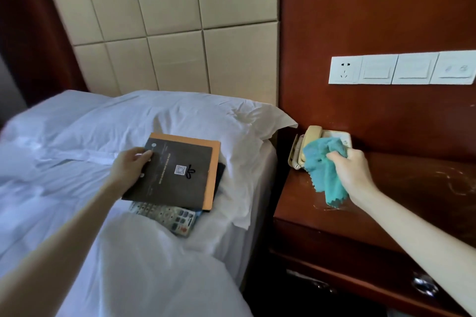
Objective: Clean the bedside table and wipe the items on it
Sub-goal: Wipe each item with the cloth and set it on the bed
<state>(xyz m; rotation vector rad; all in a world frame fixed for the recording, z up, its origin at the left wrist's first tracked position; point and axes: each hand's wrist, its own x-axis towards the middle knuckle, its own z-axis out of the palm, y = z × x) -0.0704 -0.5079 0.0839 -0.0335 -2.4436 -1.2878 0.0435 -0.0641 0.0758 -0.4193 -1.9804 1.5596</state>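
My right hand (347, 166) grips the teal cloth (320, 162), bunched by the phone (312, 134) on the bedside table (401, 203) — its top looks smeared, wiping barely begun. My left hand (131, 165) pinches the dark booklet (177, 175) on the bed (77, 136), over 1 remote (170, 216) — unwiped, I judge.
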